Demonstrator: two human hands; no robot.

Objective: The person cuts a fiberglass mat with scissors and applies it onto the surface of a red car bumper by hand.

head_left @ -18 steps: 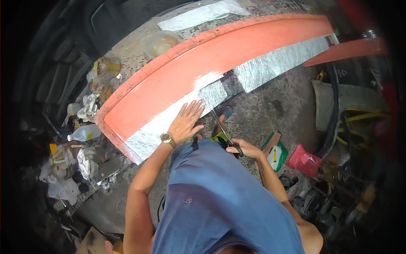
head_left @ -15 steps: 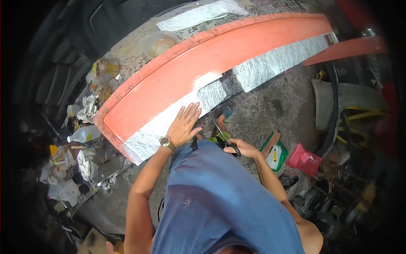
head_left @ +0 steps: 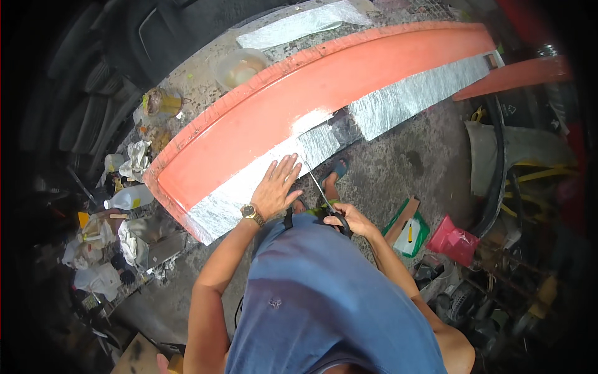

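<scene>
A long curved orange mould [head_left: 249, 118] lies in front of me. Along its near edge runs a strip of white fibreglass mat [head_left: 230, 204], with further mat pieces [head_left: 411, 100] to the right. My left hand [head_left: 278, 186], a watch on its wrist, presses flat on the strip, fingers spread. In my right hand [head_left: 350, 219], close to my body, is a pair of scissors [head_left: 321, 190], gripped by its black handles. Its long metal blades point up and left to the mat's edge, just right of my left fingertips. Whether the blades are apart cannot be made out.
Beyond the mould sit a clear bowl [head_left: 242, 67], a yellowish container [head_left: 163, 101] and a folded white sheet [head_left: 299, 26]. A white bottle [head_left: 129, 197] and clutter lie left. A pink container [head_left: 453, 240] and a yellow cutter [head_left: 410, 234] are at right.
The scissors' blades have risen, and their tips now reach the mat's edge beside my left fingers. My left hand keeps its place on the strip. The whole view has shifted slightly.
</scene>
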